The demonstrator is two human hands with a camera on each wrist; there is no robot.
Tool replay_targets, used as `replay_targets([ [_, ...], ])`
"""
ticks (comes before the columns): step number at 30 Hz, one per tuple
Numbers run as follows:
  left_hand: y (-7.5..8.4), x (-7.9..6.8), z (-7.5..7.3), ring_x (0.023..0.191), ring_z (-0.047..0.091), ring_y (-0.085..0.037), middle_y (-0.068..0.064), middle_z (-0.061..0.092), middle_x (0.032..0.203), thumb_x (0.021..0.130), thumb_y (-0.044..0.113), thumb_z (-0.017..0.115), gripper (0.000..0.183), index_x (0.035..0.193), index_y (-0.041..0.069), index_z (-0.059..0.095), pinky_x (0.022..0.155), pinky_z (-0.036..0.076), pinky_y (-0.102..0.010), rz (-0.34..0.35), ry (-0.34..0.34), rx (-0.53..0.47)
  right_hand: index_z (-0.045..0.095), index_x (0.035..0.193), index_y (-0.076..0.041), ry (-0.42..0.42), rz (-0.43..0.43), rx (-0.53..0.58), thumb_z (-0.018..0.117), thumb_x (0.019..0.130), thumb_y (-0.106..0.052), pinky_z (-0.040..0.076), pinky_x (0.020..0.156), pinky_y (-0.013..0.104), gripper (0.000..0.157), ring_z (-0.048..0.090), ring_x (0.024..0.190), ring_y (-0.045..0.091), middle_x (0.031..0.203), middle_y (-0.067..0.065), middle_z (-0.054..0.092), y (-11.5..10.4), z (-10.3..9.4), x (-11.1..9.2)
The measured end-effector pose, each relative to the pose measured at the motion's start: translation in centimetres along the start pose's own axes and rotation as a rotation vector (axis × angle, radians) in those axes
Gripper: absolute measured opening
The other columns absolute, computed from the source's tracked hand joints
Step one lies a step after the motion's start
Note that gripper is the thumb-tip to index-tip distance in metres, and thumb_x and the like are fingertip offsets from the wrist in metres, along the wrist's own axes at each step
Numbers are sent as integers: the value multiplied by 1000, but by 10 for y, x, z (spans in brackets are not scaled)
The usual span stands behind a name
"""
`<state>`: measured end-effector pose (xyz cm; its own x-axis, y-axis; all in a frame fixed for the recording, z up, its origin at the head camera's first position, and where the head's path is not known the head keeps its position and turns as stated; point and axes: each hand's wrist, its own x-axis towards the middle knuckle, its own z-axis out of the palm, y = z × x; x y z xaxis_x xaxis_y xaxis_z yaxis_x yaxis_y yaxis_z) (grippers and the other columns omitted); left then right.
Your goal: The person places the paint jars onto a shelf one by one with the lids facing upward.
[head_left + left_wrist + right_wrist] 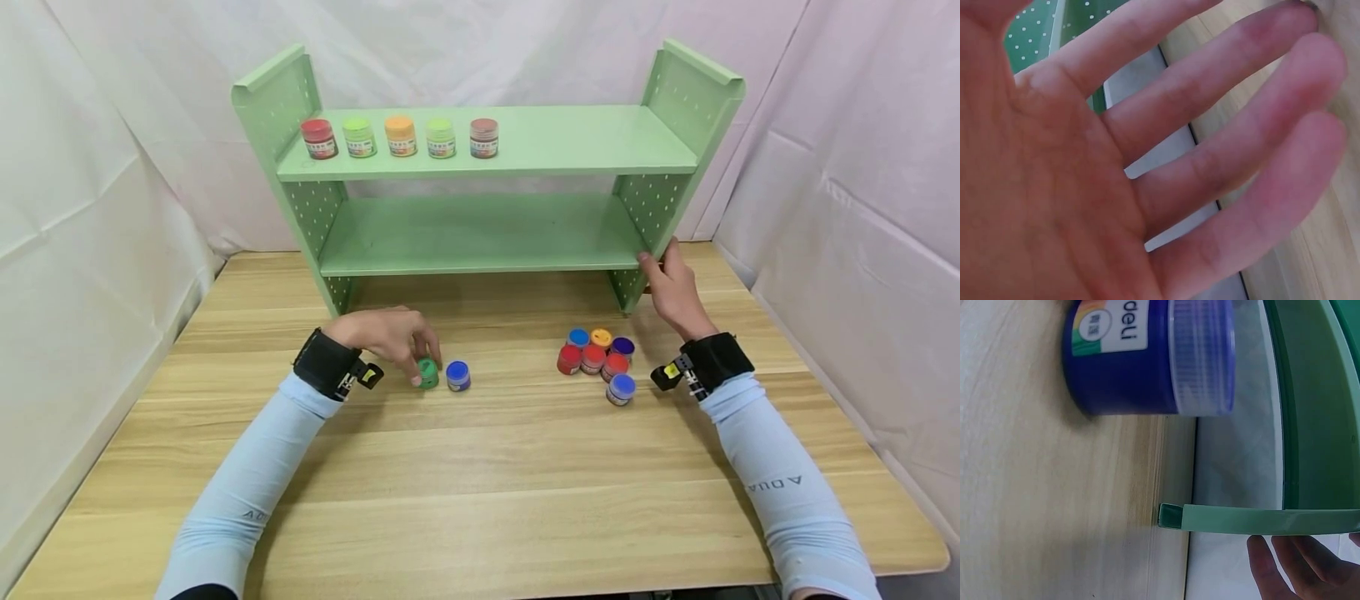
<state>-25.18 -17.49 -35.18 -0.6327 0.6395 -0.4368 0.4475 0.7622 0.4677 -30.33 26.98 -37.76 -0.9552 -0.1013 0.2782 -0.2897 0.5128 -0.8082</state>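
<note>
White fabric sheeting encloses the work area on three sides: a rear sheet (487, 50) with a faint pink cast toward its right, a left sheet (75, 233) with diagonal folds, and a right sheet (862, 208) with visible creases. The worktop (450, 500) has a pale wood-grain surface, its grain running roughly crosswise, and a rounded near right corner. Illumination is bright and diffuse across the sheeting, with soft-edged shadows on the worktop.
</note>
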Motion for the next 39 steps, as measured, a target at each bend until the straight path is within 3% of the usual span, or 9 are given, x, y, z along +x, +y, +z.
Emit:
replay_targets([
  [5, 2, -1, 0, 89, 64, -8, 10, 71, 92, 72, 26, 83, 28, 99, 25, 74, 80, 51, -29, 4, 55, 43, 8, 153, -29, -1, 7, 6, 31, 101, -47, 50, 90, 54, 59, 48, 128, 40, 151, 21, 34, 0, 0, -1],
  [15, 2, 6, 4, 63, 55, -9, 11, 67, 71, 78, 45, 74, 18, 81, 27, 72, 55, 44, -28, -26, 337, 171, 7, 154, -29, -2, -3, 5, 31, 101, -46, 50, 91, 54, 60, 47, 130, 38, 152, 19, 35, -3, 0, 0],
  [22, -1, 18, 10, 53, 46, -9, 11, 57, 61, 80, 53, 69, 29, 68, 27, 68, 46, 35, -27, -76, 543, 243, 10, 153, -27, 6, -1, -11, 31, 101, -46, 51, 90, 54, 59, 49, 128, 38, 149, 20, 38, -1, 0, 0],
  [30, 2, 25, 12, 50, 40, -10, 10, 44, 53, 81, 55, 66, 42, 56, 23, 58, 44, 28, -27, -115, 581, 272, 10, 153, -28, 10, -1, -15, 31, 101, -46, 51, 89, 53, 58, 50, 126, 39, 149, 20, 38, 0, 0, -1],
  [33, 1, 26, 13, 49, 32, -8, 11, 32, 51, 82, 55, 66, 48, 51, 23, 48, 45, 22, -27, -113, 597, 279, 9, 153, -29, 10, -5, -16, 31, 101, -46, 50, 90, 54, 59, 49, 128, 38, 150, 20, 37, 0, 0, 0],
  [39, 0, 29, 15, 48, 25, -8, 11, 25, 52, 83, 55, 65, 52, 51, 23, 40, 45, 18, -26, -105, 592, 266, 10, 153, -28, 17, -8, -22, 31, 101, -46, 50, 91, 55, 59, 49, 128, 39, 150, 20, 37, 0, 1, 0],
])
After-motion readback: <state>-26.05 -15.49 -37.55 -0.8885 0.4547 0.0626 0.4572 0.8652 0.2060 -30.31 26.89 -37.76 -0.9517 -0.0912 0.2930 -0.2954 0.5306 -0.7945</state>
